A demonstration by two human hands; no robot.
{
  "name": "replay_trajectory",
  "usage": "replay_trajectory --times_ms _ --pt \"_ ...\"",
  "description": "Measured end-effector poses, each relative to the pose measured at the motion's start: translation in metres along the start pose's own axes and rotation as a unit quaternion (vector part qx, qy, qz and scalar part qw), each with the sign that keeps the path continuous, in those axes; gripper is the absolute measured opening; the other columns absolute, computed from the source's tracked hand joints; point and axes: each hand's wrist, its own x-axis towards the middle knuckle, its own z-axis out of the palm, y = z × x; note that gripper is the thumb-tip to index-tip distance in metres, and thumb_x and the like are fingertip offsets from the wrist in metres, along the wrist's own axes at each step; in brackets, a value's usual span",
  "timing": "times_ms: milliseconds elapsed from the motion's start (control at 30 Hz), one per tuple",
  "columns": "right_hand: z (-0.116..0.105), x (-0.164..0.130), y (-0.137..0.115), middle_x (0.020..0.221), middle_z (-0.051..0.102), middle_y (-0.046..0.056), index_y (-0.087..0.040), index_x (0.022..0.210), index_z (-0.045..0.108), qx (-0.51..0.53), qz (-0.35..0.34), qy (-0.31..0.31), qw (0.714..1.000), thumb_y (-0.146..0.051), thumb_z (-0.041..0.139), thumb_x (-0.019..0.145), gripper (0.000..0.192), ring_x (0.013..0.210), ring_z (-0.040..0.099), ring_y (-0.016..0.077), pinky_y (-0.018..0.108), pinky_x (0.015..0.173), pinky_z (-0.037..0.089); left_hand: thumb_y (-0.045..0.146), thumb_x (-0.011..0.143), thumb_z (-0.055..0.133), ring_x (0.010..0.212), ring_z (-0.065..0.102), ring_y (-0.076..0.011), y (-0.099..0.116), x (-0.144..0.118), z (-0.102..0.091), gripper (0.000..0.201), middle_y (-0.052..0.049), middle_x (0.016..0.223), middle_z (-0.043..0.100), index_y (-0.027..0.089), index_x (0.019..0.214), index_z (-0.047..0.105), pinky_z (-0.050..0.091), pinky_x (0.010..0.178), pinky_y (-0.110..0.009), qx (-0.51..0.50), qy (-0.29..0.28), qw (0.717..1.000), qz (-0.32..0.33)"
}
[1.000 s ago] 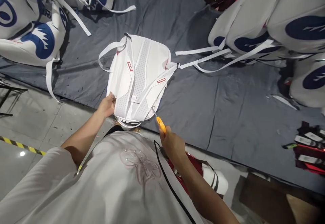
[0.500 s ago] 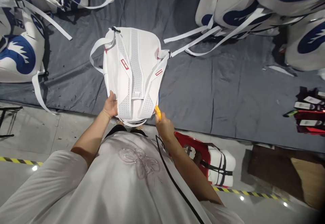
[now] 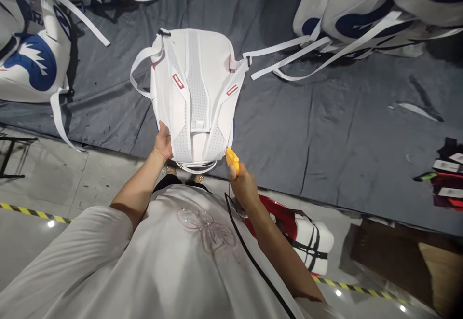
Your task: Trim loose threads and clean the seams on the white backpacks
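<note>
Both hands were on the white backpack (image 3: 195, 92): left hand (image 3: 163, 143) gripped its bottom-left corner, right hand (image 3: 241, 184) pinched a yellow cutter (image 3: 232, 159) at its bottom-right.

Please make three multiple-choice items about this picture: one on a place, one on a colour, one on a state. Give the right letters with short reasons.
1. Where does the white backpack lie?
A. on the grey sheet
B. on a chair
C. inside a box

2. What colour is the tool in the right hand?
A. green
B. yellow
C. black

3. What is the left hand doing?
A. hanging free
B. gripping the backpack's near edge
C. holding a strap of another bag

Key: 1 A, the grey cloth shows all round the backpack; 2 B, its handle is yellow; 3 B, the fingers are closed on the lower left corner.
</note>
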Motion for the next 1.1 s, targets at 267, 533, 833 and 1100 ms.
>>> replay_trajectory --times_ms 267,533,833,1100 --pt "-0.014 -0.081 0.053 0.082 0.073 0.01 -0.017 0.122 0.059 -0.006 0.026 -0.028 0.999 -0.038 0.03 0.104 0.04 0.075 0.07 0.0273 0.03 0.06 0.038 0.075 0.094 0.035 0.132 0.057 -0.0341 -0.015 0.002 0.017 0.076 -0.011 0.129 0.07 0.018 0.142 0.054 0.048 0.112 -0.052 -0.082 -0.003 0.996 0.039" --pt "0.017 -0.06 0.052 0.093 0.076 0.012 -0.017 0.123 0.058 -0.077 -0.031 -0.129 0.988 -0.036 0.038 0.105 0.033 0.085 0.073 0.0251 0.027 0.063 0.039 0.072 0.094 0.042 0.129 0.06 -0.0328 -0.027 -0.001 0.033 0.072 -0.011 0.126 0.072 0.016 0.138 0.058 0.047 0.114 -0.048 -0.101 0.003 0.993 0.056" --pt "0.018 -0.04 0.054 0.102 0.076 0.01 -0.02 0.125 0.058 -0.026 -0.093 -0.149 0.984 -0.042 0.033 0.106 0.038 0.092 0.072 0.024 0.029 0.071 0.043 0.079 0.07 0.065 0.104 0.071 -0.0338 -0.01 -0.058 0.044 0.074 -0.014 0.1 0.077 0.015 0.108 0.069 0.058 0.09 -0.047 0.166 0.048 0.985 -0.002" --pt "0.008 -0.066 0.09 0.094 0.075 0.008 -0.024 0.144 0.048 0.076 -0.062 -0.135 0.986 -0.048 0.024 0.105 0.051 0.086 0.073 0.0274 0.03 0.067 0.04 0.058 0.092 0.055 0.113 0.063 -0.0255 0.119 -0.002 0.06 0.052 -0.007 0.12 0.07 0.014 0.119 0.063 0.047 0.102 -0.04 0.693 0.229 0.608 0.314"
